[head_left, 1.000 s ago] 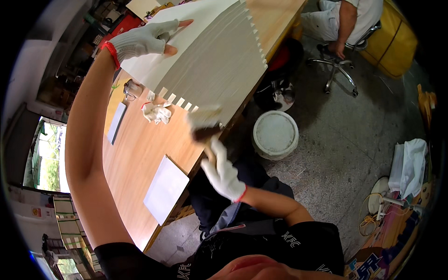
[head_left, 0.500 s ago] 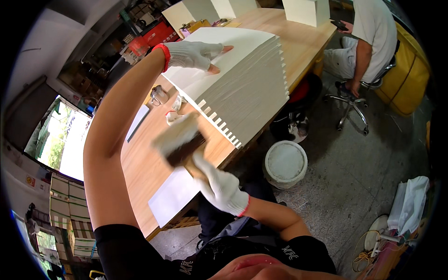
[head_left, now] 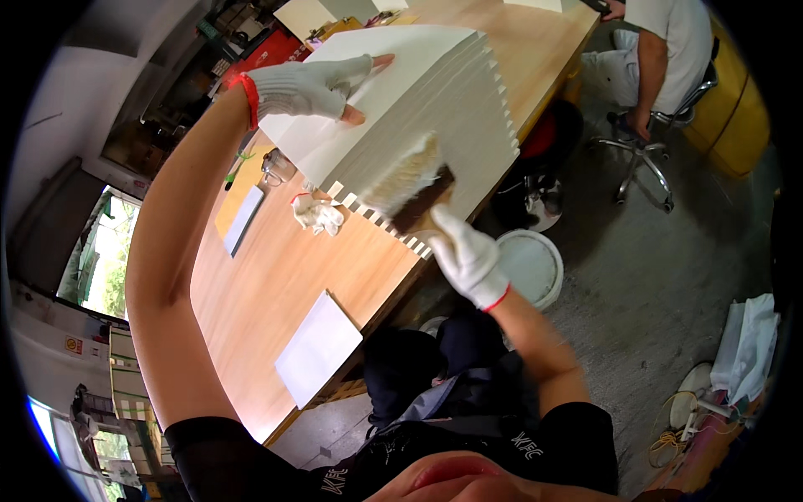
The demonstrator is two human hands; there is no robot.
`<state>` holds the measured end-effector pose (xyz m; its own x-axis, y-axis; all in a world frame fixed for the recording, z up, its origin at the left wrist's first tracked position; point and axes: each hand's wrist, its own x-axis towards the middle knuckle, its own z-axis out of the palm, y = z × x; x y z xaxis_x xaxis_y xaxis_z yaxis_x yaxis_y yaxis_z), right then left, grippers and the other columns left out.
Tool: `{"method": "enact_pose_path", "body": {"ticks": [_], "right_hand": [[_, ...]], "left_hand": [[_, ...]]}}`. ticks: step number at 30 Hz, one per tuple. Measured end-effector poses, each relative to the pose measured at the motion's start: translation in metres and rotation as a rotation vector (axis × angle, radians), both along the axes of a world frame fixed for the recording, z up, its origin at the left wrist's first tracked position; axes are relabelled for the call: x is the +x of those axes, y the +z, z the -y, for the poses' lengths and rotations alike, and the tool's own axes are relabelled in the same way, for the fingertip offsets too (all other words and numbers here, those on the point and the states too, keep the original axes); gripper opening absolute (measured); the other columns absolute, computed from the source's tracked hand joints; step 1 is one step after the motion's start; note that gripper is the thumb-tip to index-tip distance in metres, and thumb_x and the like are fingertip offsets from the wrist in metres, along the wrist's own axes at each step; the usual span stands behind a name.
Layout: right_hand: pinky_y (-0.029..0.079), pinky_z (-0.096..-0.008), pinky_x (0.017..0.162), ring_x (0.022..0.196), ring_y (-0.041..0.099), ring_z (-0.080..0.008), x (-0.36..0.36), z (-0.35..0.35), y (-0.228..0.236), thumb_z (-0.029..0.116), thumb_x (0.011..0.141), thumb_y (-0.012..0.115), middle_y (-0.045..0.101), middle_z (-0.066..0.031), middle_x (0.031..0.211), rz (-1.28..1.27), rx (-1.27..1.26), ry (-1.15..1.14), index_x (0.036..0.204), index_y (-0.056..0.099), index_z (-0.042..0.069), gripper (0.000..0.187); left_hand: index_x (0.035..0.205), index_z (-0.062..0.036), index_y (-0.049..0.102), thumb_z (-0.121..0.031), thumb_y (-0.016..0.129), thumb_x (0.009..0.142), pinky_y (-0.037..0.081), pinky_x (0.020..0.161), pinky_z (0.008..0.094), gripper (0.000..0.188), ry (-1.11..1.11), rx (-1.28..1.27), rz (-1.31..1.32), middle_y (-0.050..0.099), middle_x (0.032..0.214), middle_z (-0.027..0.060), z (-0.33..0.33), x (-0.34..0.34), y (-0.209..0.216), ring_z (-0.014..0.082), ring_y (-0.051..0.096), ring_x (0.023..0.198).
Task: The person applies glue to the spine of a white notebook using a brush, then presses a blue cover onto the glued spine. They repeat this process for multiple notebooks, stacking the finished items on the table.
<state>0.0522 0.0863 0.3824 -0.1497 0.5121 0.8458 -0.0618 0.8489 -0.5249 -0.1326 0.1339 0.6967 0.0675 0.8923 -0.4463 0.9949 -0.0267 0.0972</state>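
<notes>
A tall stack of large white sheets [head_left: 464,138], with a grey-looking side face and notched or tabbed edges, stands on the wooden table. My left hand [head_left: 305,88], in a white glove with bare fingertips and a red cuff, lies across its top with fingers spread. In my right hand [head_left: 470,258], also white-gloved, is a wide flat brush [head_left: 422,197] gripped by its handle. The brush has pale bristles and a dark brown band. It is in front of the stack's side face, slightly blurred; whether the bristles touch it I cannot tell.
On the table [head_left: 251,318] lie a white board [head_left: 318,350], a crumpled glove [head_left: 318,213], a metal cup [head_left: 276,167] and a grey flat piece [head_left: 243,222]. A round white bucket [head_left: 529,266] stands on the floor. At the right a person [head_left: 665,58] sits on a wheeled chair.
My right hand has swung the brush right and upward, from beside the stack to in front of its side face. My left hand stays on top; the whole view has shifted a little.
</notes>
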Motion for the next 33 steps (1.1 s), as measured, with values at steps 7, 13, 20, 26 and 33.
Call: {"method": "enact_pose_path", "body": {"ticks": [7, 13, 20, 26, 33], "right_hand": [[0.054, -0.036, 0.061, 0.072, 0.066, -0.028, 0.078, -0.049, -0.07, 0.012, 0.086, 0.069, 0.067, -0.01, 0.09, 0.304, 0.0, -0.048, 0.133, 0.056, 0.013, 0.048], [0.041, -0.0367, 0.04, 0.049, 0.054, -0.0242, 0.088, -0.155, 0.059, 0.02, 0.082, 0.07, 0.054, -0.0058, 0.068, 0.55, 0.602, -0.153, 0.133, 0.055, 0.032, 0.054], [0.056, -0.0369, 0.067, 0.085, 0.069, -0.0294, 0.085, -0.173, -0.01, 0.021, 0.092, 0.065, 0.07, -0.0088, 0.111, 0.263, 0.131, -0.09, 0.136, 0.054, 0.021, 0.046], [0.056, -0.0347, 0.074, 0.092, 0.069, -0.0298, 0.086, -0.15, 0.028, 0.019, 0.092, 0.066, 0.069, -0.0106, 0.115, 0.142, 0.083, -0.029, 0.135, 0.055, 0.014, 0.045], [0.054, -0.0348, 0.089, 0.11, 0.065, -0.0299, 0.075, -0.132, -0.047, 0.019, 0.093, 0.065, 0.063, -0.0116, 0.129, 0.252, -0.154, -0.031, 0.139, 0.05, 0.012, 0.048]], "left_hand": [[0.159, -0.0169, 0.012, -0.026, 0.073, 0.078, 0.039, 0.106, 0.0377, 0.102, 0.021, -0.041, -0.05, 0.048, 0.141, 0.0205, -0.012, 0.016, 0.003, 0.0303, 0.049, 0.125], [0.159, -0.0254, 0.006, -0.039, 0.088, 0.057, 0.035, 0.11, 0.0421, 0.131, 0.108, -0.162, -0.05, 0.046, 0.146, 0.0206, -0.034, 0.014, 0.007, 0.0348, 0.048, 0.129], [0.16, -0.02, 0.005, -0.012, 0.085, 0.064, 0.037, 0.102, 0.0342, 0.125, 0.087, -0.113, -0.139, 0.049, 0.126, 0.014, -0.038, 0.027, 0.008, 0.0253, 0.05, 0.113], [0.16, -0.0251, 0.011, -0.013, 0.088, 0.062, 0.041, 0.079, 0.0307, 0.126, 0.126, -0.099, -0.047, 0.039, 0.078, -0.0014, -0.034, 0.012, 0.004, 0.0183, 0.044, 0.079], [0.16, -0.0205, 0.007, -0.01, 0.085, 0.061, 0.037, 0.102, 0.0349, 0.125, 0.147, -0.14, -0.057, 0.048, 0.129, 0.0158, -0.041, 0.029, 0.011, 0.0264, 0.048, 0.114]]}}
